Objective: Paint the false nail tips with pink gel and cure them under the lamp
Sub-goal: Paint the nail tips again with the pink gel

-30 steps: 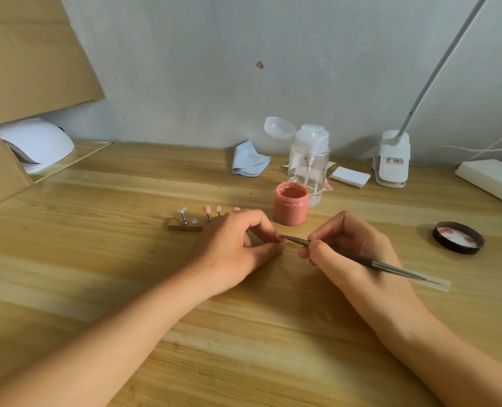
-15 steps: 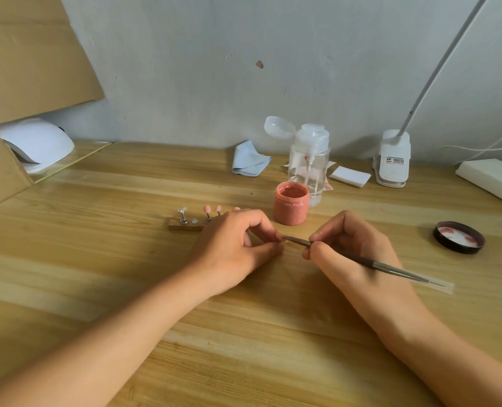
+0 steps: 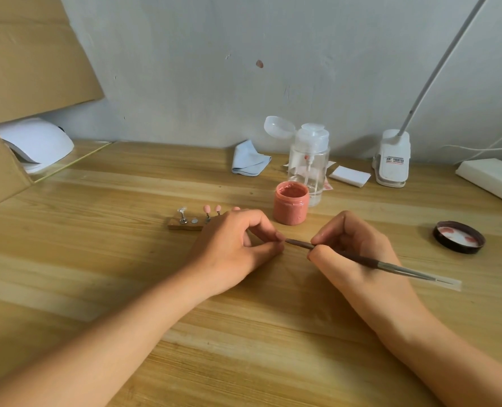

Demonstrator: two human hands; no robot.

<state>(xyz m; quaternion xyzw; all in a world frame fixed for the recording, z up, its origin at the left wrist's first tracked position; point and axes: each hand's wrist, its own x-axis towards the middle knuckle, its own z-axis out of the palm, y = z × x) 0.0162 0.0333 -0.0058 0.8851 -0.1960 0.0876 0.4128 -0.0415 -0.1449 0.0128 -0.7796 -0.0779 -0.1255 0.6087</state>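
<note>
left hand (image 3: 235, 248) pinches something hidden, likely a nail tip | right hand (image 3: 358, 259) grips brush (image 3: 390, 266) | brace wrists, stroke lightly

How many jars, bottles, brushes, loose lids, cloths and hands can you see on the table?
jar: 1
bottle: 1
brush: 1
loose lid: 1
cloth: 1
hands: 2, the left hand and the right hand
Total: 7
</note>
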